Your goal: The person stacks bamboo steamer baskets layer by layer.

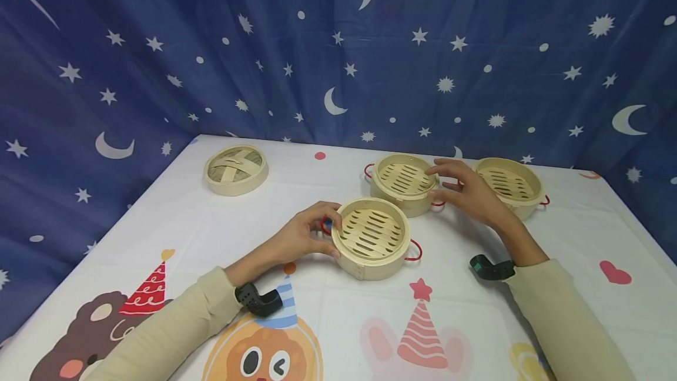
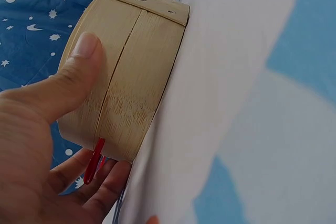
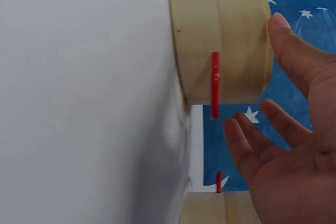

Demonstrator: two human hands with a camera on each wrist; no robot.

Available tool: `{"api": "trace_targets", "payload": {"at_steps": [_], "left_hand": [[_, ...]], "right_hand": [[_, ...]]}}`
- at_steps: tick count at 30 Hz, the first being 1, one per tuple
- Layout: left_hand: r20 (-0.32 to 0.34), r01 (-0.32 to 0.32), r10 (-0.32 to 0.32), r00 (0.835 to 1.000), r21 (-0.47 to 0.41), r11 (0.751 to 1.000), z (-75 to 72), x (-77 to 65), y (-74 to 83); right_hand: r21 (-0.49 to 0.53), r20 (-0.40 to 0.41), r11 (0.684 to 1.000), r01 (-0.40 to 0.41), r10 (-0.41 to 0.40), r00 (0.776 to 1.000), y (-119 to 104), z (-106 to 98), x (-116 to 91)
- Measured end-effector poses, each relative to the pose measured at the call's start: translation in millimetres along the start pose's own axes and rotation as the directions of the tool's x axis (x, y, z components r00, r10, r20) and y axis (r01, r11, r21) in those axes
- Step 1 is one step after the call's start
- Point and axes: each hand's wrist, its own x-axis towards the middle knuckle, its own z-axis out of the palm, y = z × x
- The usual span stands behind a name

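A small bamboo steamer basket (image 1: 370, 272) with a slatted floor and red side handles stands on the table, nearest the person. My left hand (image 1: 304, 237) grips its left side. In the left wrist view the thumb lies along the basket wall (image 2: 136, 72), with other fingers near the red handle (image 2: 94, 161). Just behind stands a second steamer basket (image 1: 409, 209). My right hand (image 1: 471, 196) is at its right side, fingers spread and loosely bent. In the right wrist view its thumb is right at the basket's rim (image 3: 244, 35), while the other fingers stand apart from the wall.
A third steamer basket (image 1: 520, 210) stands at the back right, partly behind the right hand. A round woven bamboo lid (image 1: 238, 187) lies at the back left. The white table cover (image 1: 296, 163) has printed cartoon figures, and a blue star-and-moon curtain (image 1: 296, 46) hangs behind.
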Motion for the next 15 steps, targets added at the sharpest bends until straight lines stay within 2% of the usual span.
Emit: {"api": "trace_targets", "payload": {"at_steps": [7, 12, 15], "left_hand": [[-0.032, -0.006, 0.007, 0.999, 0.027, 1.000, 0.8, 0.1, -0.2], [-0.062, 0.025, -0.023, 0.998, 0.043, 0.999, 1.5, 0.2, 2.3], [-0.069, 0.036, -0.032, 0.997, 0.046, 0.998, 1.7, 0.1, 2.1]], "right_hand": [[-0.045, 0.050, 0.998, 0.045, -0.043, 0.998, 13, 2, -1], [-0.034, 0.063, 0.998, 0.057, -0.055, 0.996, 15, 3, -3], [-0.063, 0.064, 0.995, 0.078, -0.074, 0.995, 14, 3, -3]]}}
